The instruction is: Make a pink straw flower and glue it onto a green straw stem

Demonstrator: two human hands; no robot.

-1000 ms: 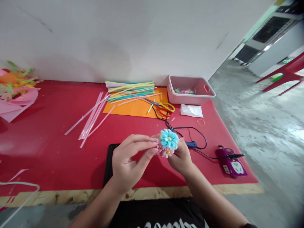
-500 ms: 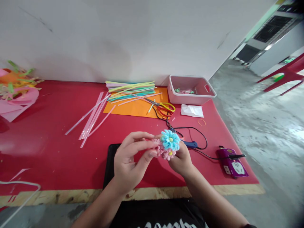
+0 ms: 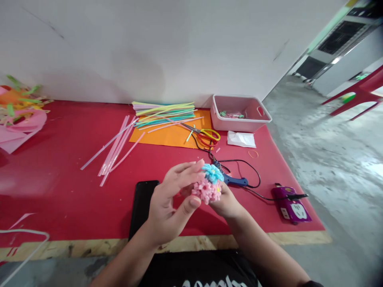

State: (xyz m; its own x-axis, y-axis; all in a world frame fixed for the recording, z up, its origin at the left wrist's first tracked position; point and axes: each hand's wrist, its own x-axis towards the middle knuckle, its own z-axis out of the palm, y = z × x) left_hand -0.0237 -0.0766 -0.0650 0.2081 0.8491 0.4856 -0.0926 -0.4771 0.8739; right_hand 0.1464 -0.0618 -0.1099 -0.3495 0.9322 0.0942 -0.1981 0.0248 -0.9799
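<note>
A small bunch of fuzzy pipe-cleaner flowers is in front of me: a blue flower (image 3: 213,173) on top and pink flowers (image 3: 206,190) below it, one with a yellow centre. From behind and below, my right hand (image 3: 225,202) is closed on the bunch; its fingers are mostly hidden by the blossoms. My left hand (image 3: 172,201) is cupped at the bunch's left side, thumb and fingers apart. Its fingertips and thumb lie close against the petals; whether they press on them I cannot tell.
Pipe cleaners (image 3: 164,111) lie on orange paper (image 3: 167,137) beside scissors (image 3: 206,134). A pink basket (image 3: 242,124) stands behind a white packet (image 3: 241,139). A blue-handled tool (image 3: 236,181) has a cord towards a purple power strip (image 3: 291,205). Clear-pink sticks (image 3: 115,153) and a black phone (image 3: 142,207) lie left.
My left fingers and thumb have spread from their pinch on a pink flower. The bunch has turned, so the pink blossoms face me more and the blue one tilts away.
</note>
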